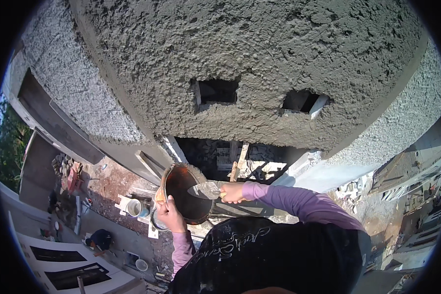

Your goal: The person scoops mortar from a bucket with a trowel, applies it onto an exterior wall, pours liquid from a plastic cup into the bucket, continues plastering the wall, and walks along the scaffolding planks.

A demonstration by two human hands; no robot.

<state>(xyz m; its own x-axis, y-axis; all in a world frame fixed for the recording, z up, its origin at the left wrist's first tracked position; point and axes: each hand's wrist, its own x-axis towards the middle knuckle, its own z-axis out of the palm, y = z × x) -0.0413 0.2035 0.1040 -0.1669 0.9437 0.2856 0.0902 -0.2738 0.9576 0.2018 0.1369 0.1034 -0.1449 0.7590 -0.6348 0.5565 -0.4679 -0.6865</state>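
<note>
My left hand grips the rim of a round mortar bucket, its fingers closed on the near-left edge. The bucket is tilted, and its dark inside faces me, with an orange-brown stain near the far rim. In my right hand is a trowel, held by its light handle. Its grey, mortar-smeared blade points left and reaches over the bucket's mouth. Whether the blade touches the inside wall I cannot tell. Ahead rises a wall coated in rough grey mortar.
Two small rectangular holes pierce the wall, one at the left and one at the right. Below it a larger opening shows wooden boards. Far down at the left are a white bucket and a bent-over person.
</note>
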